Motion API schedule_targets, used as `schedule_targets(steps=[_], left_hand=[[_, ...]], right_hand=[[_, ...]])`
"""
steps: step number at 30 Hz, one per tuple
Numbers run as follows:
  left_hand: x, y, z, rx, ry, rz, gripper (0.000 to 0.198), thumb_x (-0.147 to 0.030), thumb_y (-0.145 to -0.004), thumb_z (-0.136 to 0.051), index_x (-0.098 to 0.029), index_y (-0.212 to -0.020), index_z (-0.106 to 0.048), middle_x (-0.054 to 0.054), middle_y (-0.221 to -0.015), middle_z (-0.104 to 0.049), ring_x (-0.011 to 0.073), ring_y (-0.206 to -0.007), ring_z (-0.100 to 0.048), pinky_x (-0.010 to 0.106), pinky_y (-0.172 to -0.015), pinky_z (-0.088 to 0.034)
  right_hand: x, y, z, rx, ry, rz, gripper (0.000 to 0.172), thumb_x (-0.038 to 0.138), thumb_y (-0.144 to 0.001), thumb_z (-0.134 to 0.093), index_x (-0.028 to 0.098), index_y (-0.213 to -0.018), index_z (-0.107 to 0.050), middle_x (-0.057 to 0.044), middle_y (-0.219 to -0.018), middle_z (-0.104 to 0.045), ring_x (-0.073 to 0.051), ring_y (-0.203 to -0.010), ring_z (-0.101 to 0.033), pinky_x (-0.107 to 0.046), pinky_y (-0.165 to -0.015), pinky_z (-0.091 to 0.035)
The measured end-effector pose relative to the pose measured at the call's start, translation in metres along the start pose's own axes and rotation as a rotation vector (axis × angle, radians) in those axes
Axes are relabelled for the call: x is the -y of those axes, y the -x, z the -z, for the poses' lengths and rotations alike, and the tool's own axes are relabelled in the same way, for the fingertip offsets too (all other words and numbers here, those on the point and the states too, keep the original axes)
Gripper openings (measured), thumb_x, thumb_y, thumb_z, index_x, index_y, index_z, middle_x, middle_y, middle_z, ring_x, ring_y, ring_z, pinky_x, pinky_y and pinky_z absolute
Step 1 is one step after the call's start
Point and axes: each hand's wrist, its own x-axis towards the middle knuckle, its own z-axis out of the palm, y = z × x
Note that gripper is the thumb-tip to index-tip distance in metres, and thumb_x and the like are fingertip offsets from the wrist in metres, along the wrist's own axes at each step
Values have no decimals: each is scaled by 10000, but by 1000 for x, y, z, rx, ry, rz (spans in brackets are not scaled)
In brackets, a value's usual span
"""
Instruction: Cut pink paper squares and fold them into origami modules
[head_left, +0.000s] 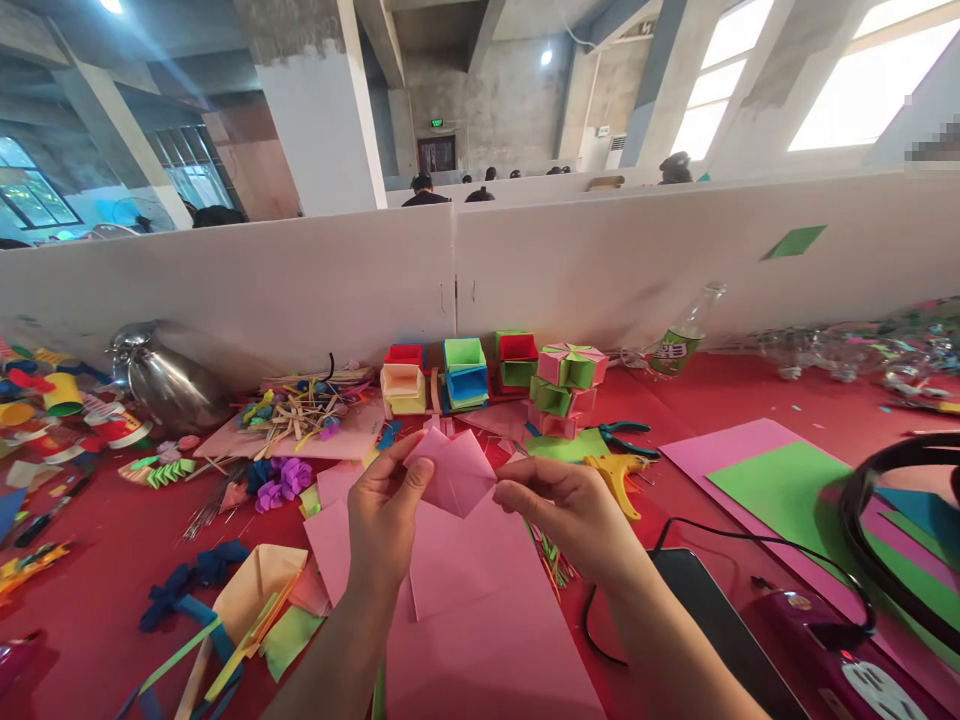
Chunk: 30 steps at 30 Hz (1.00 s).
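A small folded piece of pink paper (455, 478) is held up in the middle, above larger pink sheets (480, 600) lying on the red table. My left hand (390, 500) pinches its left side, thumb in front and fingers behind. At its right corner, my right hand (559, 500) has thumb and forefinger pressed together on the paper's tip. Creases run across the paper's face. Behind my hands stand folded paper boxes in red, green, blue and cream (466, 372), with a pink and green stack of folded paper (566, 385) beside them.
Pliers (626, 438) and a yellow glue gun (619, 480) lie right of centre. A black phone (712, 620), cable and purple power strip (832, 650) are near right. A steel jug (169, 380), craft sticks (300, 415) and paper scraps lie left. A bottle (682, 335) leans by the white partition (562, 270).
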Motion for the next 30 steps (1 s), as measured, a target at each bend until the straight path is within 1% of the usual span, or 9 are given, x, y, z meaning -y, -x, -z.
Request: schedule_targets(steps=[5, 10, 13, 17, 21, 23, 26, 28, 30], left_hand=[[-3, 1, 1, 34, -103, -56, 392, -397, -686, -727, -196, -1022, -704, 58, -970, -718, 186, -862, -632, 242, -736, -484], [-1, -2, 4, 94, -202, -66, 423, -396, -693, -720, -200, -1066, -690, 39, -862, -718, 166, -752, -628, 228, -668, -478], [-2, -4, 6, 123, -236, -84, 413, -370, -704, -714, -212, -1084, -681, 34, -885, -718, 170, -776, -630, 225, -677, -475], [-3, -3, 5, 99, -218, -73, 387, -356, -715, -703, -216, -1075, -685, 32, -901, -721, 160, -769, -632, 216, -677, -476], [-2, -3, 5, 124, -158, -33, 410, -360, -721, -698, -212, -1102, -671, 35, -919, -720, 160, -790, -630, 212, -680, -481], [-1, -4, 5, 140, -149, -24, 426, -367, -728, -694, -216, -1125, -659, 41, -961, -715, 171, -831, -630, 225, -711, -484], [1, -5, 6, 156, -182, -42, 416, -374, -753, -674, -233, -1144, -648, 40, -1029, -701, 190, -921, -620, 252, -792, -473], [0, -5, 6, 160, -225, -87, 381, -365, -770, -658, -251, -1134, -654, 32, -1044, -694, 191, -955, -610, 256, -824, -459], [-2, -4, 5, 175, -276, -149, 349, -346, -785, -644, -266, -1124, -659, 25, -1021, -691, 183, -939, -607, 247, -811, -454]], right_hand=[[2, 1, 0, -40, 112, 34, 226, 346, -784, -595, 173, -638, -600, 0, -618, -576, -115, -579, -477, -247, -539, -379], [1, 2, 2, -86, 172, 62, 227, 333, -789, -584, 177, -627, -615, 1, -601, -592, -123, -571, -488, -249, -537, -384], [-1, 1, 4, -103, 243, 64, 251, 381, -805, -581, 183, -667, -649, -6, -623, -629, -131, -574, -517, -251, -530, -395], [1, 2, 3, -101, 333, 109, 186, 376, -793, -612, 207, -784, -687, -6, -704, -673, -149, -625, -561, -256, -568, -431], [3, 4, 0, -151, 373, 172, 170, 352, -803, -607, 209, -737, -673, -2, -689, -671, -144, -608, -556, -254, -562, -431], [2, 5, -2, -168, 381, 191, 160, 343, -802, -611, 211, -733, -669, -7, -703, -678, -148, -620, -568, -256, -562, -435], [-1, 4, -2, -190, 372, 214, 144, 323, -808, -608, 220, -881, -677, -11, -722, -670, -152, -638, -582, -260, -572, -452], [-2, 4, -1, -175, 358, 246, 242, 305, -811, -606, 224, -1036, -645, -11, -742, -653, -150, -655, -585, -265, -601, -471], [-3, 4, 1, -127, 340, 274, 348, 303, -805, -617, 229, -1144, -596, -16, -793, -643, -145, -680, -586, -270, -641, -488]])
